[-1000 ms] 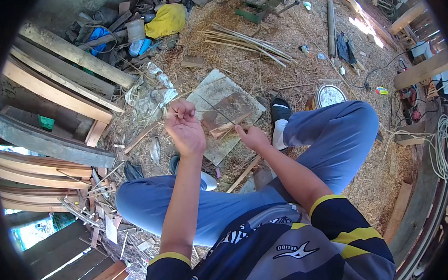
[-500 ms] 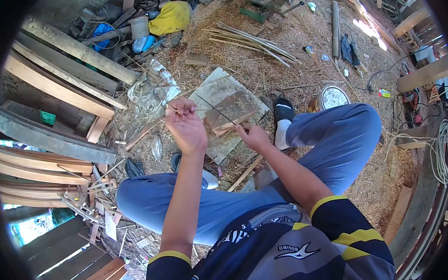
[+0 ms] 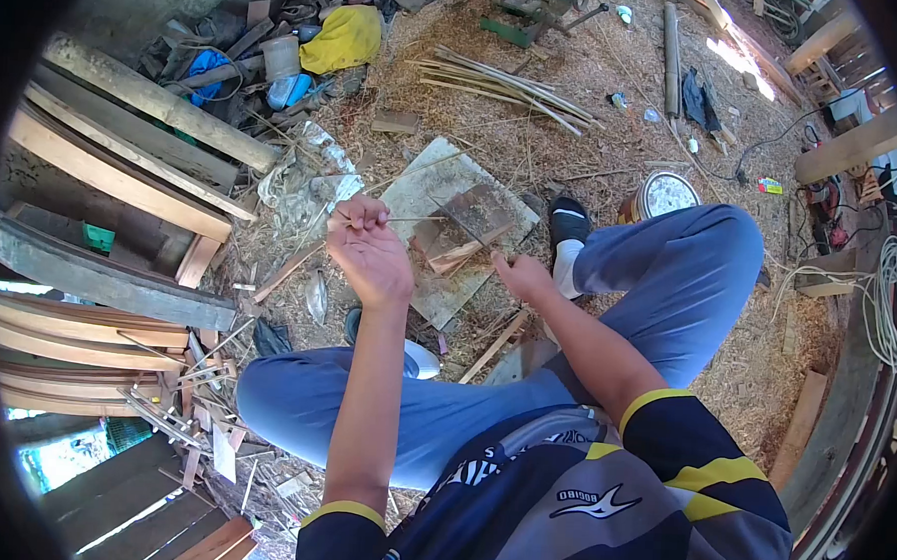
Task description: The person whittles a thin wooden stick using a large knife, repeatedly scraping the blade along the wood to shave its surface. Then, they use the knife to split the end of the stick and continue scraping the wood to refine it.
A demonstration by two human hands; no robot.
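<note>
My left hand (image 3: 370,252), palm up with its fingers curled in, grips a thin wooden stick (image 3: 419,219) that points to the right. In my closed right hand (image 3: 524,277) is a slim dark rod-like tool (image 3: 464,229), its far end up and to the left over a wood block (image 3: 480,209). From this distance I cannot make out whether the tool has a blade. The tool's tip lies a little right of the stick's end. Under both, a worn pale board (image 3: 420,182) rests on the ground between my legs.
A bundle of thin wooden strips (image 3: 507,85) lies ahead on shavings. A lidded can (image 3: 669,196) stands by my right knee. Curved timbers (image 3: 109,255) are stacked at left, near a crumpled clear plastic sheet (image 3: 292,188). A coiled cable (image 3: 888,299) hangs at right.
My right hand has moved a little right and down, drawing the dark tool away from my left hand. The left hand with the stick has hardly moved.
</note>
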